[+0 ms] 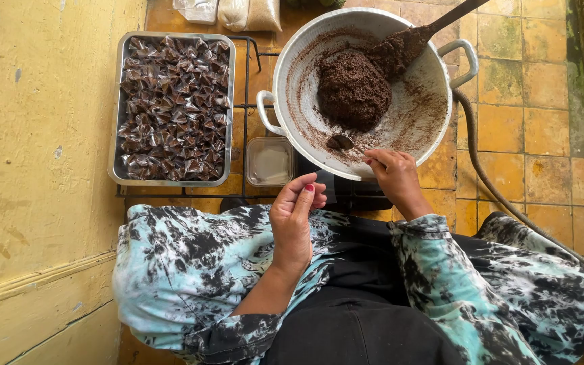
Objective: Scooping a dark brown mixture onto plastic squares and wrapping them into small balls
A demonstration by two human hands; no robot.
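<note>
Brown paste: we see it heaped in the white enamel two-handled pan, near our hands.
Right hand: grip pinches a small metal spoon, scooping paste.
Left hand: loosely cupped, empty.
Steel tray of dark wrapped cones: just left, within reach.

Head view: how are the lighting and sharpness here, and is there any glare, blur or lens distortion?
Head view: soft, even daylight with faint shadows; small glints on the clear wrappers in the metal tray; the white pan, the left hand and the right hand are sharp, without motion blur; wide-angle bending shows at the yellow wall and the frame edges.
</note>
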